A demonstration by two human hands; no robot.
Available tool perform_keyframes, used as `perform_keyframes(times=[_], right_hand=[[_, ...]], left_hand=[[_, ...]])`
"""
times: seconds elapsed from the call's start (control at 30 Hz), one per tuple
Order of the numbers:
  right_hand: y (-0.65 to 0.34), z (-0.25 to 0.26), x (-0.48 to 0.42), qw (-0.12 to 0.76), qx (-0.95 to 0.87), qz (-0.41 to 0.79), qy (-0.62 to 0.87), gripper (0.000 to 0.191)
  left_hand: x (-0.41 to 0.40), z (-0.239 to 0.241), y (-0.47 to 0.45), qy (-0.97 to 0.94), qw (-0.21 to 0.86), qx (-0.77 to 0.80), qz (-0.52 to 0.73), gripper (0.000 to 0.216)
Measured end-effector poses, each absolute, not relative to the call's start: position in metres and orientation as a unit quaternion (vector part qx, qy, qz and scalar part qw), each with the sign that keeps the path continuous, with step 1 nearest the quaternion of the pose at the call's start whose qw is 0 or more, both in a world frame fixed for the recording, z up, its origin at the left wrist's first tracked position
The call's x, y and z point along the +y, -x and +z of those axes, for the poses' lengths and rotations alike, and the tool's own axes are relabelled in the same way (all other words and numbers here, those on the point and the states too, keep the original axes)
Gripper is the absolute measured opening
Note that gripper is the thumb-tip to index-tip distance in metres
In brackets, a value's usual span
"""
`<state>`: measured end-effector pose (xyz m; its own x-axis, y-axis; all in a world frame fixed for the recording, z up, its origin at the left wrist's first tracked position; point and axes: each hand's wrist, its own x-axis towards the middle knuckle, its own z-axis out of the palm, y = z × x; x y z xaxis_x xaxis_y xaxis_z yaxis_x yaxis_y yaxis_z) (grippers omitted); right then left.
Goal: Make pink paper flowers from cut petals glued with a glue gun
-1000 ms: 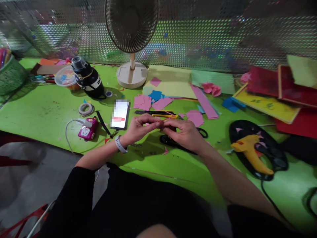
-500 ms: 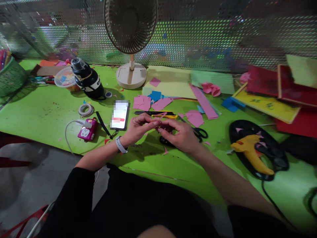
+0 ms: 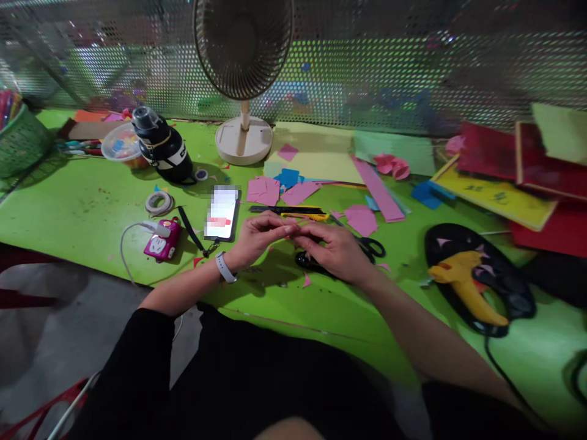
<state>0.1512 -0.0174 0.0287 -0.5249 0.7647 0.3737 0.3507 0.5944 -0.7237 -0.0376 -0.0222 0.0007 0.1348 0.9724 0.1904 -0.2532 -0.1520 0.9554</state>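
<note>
My left hand [image 3: 257,238], with a pale band at its wrist, is closed in a pinch on a small pink paper piece [image 3: 290,220]. Fingertip to fingertip with it, my right hand [image 3: 338,252] is closed on the same piece, which the fingers mostly hide. Just beyond the hands lie a yellow utility knife [image 3: 316,215] and a black one [image 3: 261,209]. Black scissors [image 3: 375,246] show past my right hand. A glossy black object [image 3: 306,261], partly covered, lies under that hand. Cut pink paper squares [image 3: 263,190] are spread behind the knives.
On the green table [image 3: 92,201] are a lit phone [image 3: 223,212], tape roll [image 3: 159,202], pink power adapter [image 3: 160,239], dark bottle [image 3: 165,150] and fan [image 3: 243,143]. To the right, a yellow glue gun [image 3: 470,284] rests on a black pad, below stacked red and yellow cards [image 3: 498,189].
The fingers of both hands have drawn closer together over the pink paper piece, and less of it shows. My right fingers have shifted slightly left. Everything else stays in place.
</note>
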Motion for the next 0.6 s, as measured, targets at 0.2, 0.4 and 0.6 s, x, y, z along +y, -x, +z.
perform_keyframes(times=[0.2, 0.4, 0.6], right_hand=[[-0.146, 0.024, -0.023, 0.359, -0.801, 0.300, 0.373, 0.016], [-0.151, 0.028, -0.018, 0.344, -0.759, 0.402, 0.380, 0.018], [-0.158, 0.031, -0.015, 0.321, -0.756, 0.436, 0.369, 0.019]], left_hand=[[-0.022, -0.004, 0.036, -0.472, 0.564, 0.369, 0.569, 0.024], [-0.023, 0.002, 0.037, -0.512, 0.566, 0.324, 0.559, 0.014], [-0.022, 0.005, 0.039, -0.546, 0.556, 0.316, 0.541, 0.012]])
